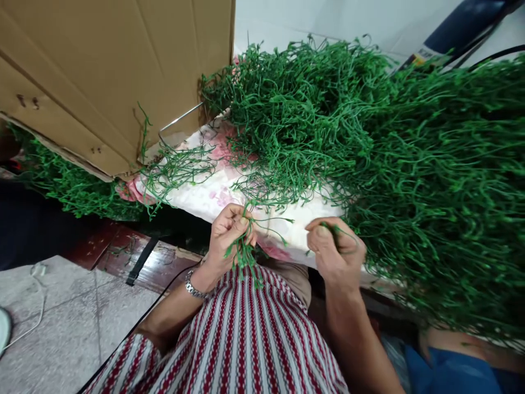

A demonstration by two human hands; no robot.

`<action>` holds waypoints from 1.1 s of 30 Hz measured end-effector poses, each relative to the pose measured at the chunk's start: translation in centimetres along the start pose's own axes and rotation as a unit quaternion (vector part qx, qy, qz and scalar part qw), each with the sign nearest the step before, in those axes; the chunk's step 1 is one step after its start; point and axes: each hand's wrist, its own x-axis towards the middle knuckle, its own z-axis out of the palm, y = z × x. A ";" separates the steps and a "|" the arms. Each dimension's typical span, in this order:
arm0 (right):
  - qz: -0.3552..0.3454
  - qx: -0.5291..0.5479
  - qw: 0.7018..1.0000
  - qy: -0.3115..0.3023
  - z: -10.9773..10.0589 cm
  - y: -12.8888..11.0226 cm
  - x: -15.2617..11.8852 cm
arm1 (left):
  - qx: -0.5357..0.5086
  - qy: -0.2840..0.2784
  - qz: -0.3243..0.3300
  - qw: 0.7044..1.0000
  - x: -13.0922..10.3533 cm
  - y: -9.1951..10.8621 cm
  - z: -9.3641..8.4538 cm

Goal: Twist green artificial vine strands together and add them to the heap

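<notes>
My left hand (233, 232), with a metal watch on its wrist, is closed around a small bunch of green stems (246, 257) that hang down over the striped apron. A few thin stems stick out from it to the right. My right hand (337, 249) is closed in a pinch to the right of it, with a green stem showing between thumb and fingers. Both hands are apart, at the front edge of the flowered cloth (200, 194). Beyond them lies a large heap of green stems (303, 109).
A tall cardboard box (123, 65) stands at the upper left, with a bent metal wire (180, 117) beside it. More greenery (451, 191) fills the right side. A dark blue object (463, 27) is at the upper right. Another person's blue clothing (451, 372) shows at the lower right.
</notes>
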 end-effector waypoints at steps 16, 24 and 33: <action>-0.057 -0.203 0.933 -0.292 1.6 -0.5 -1.3 | 0.253 -0.075 0.013 0.965 -2.1 -1.2 -0.9; -0.138 -0.367 0.858 -0.331 0.9 -0.1 -0.4 | 0.380 -0.071 0.013 0.922 -2.5 -1.0 -0.3; -0.152 -0.495 0.790 -0.327 -0.9 -0.6 0.4 | 0.546 -0.177 0.013 0.819 0.3 -0.5 1.7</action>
